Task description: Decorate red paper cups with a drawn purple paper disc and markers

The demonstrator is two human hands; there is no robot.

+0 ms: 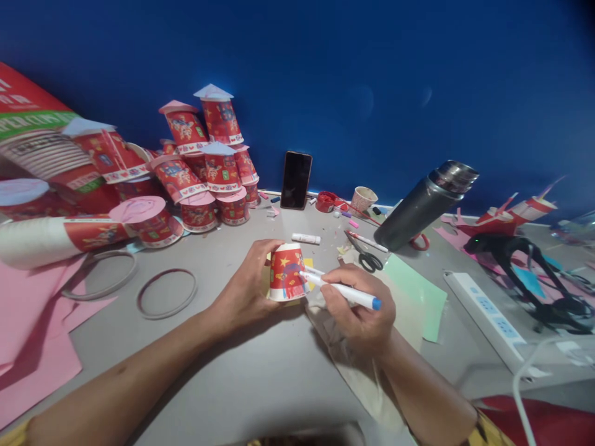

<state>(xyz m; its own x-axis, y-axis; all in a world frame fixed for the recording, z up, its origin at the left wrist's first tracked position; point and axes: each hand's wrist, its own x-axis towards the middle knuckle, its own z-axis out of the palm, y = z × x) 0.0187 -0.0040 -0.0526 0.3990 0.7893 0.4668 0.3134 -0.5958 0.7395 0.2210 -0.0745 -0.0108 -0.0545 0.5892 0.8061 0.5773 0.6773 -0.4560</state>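
My left hand [253,275] is closed round the left side of a red paper cup [286,269] with yellow stars and a blue figure printed on it. The cup is upside down, its wide rim low and its base on top. In my right hand [362,306] is a white marker pen [348,291] with a blue end, and its tip is at the cup's right side. Whether the tip touches the paper I cannot tell. Just beyond the cup lies a white cap-like tube [305,238]. Under my right forearm is a pale cloth [344,365].
Decorated cups [220,170] with paper tops stand stacked at the left, near pink paper [32,316] and two rings [167,294]. A phone [296,181] leans on the blue wall. Black scissors [367,257], a dark flask [418,204], green paper [418,291] and a power strip [488,316] are rightward.
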